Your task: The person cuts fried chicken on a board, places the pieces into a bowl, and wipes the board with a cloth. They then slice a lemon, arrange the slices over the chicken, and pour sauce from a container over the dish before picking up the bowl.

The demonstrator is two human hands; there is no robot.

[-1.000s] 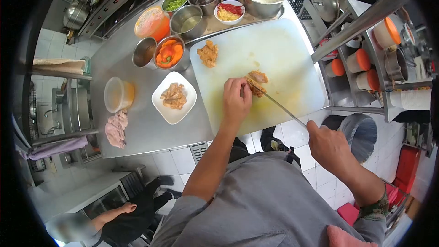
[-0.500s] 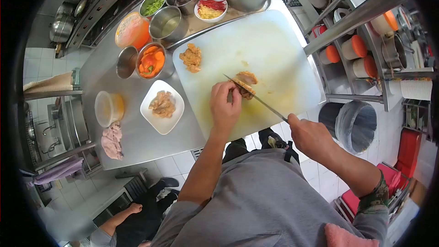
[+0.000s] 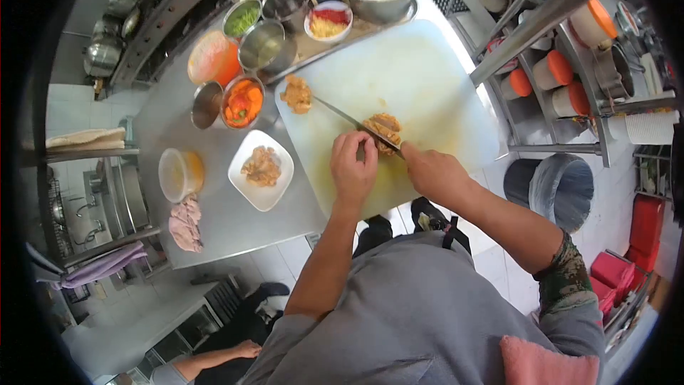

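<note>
My right hand (image 3: 436, 173) is wrapped round the handle of a long knife (image 3: 335, 109), whose blade points to the upper left across the cutting board (image 3: 434, 85). The blade lies against a piece of brown-orange meat (image 3: 382, 125), partly sliced. Curled fingers of my left hand (image 3: 354, 167) press on the near side of that meat, next to the blade; what lies under the fingertips is hidden. Another piece of meat (image 3: 296, 95) rests at the board's upper left, close to the knife tip. Left of the board, a white dish (image 3: 267, 202) holds paler meat (image 3: 261, 167).
Several metal bowls with ingredients stand behind the board, including a flour bowl (image 3: 380, 11). A plastic tub (image 3: 181, 175) and a pink cloth (image 3: 187, 224) are at the left. A steel post (image 3: 520, 39) rises at the right, near a lined bin (image 3: 566, 189). Another person's arm (image 3: 221, 358) shows lower left.
My right hand has pushed the knife forward and to the upper left, so its tip now reaches near the other meat piece. My left hand stays at the sliced meat. The view has shifted slightly.
</note>
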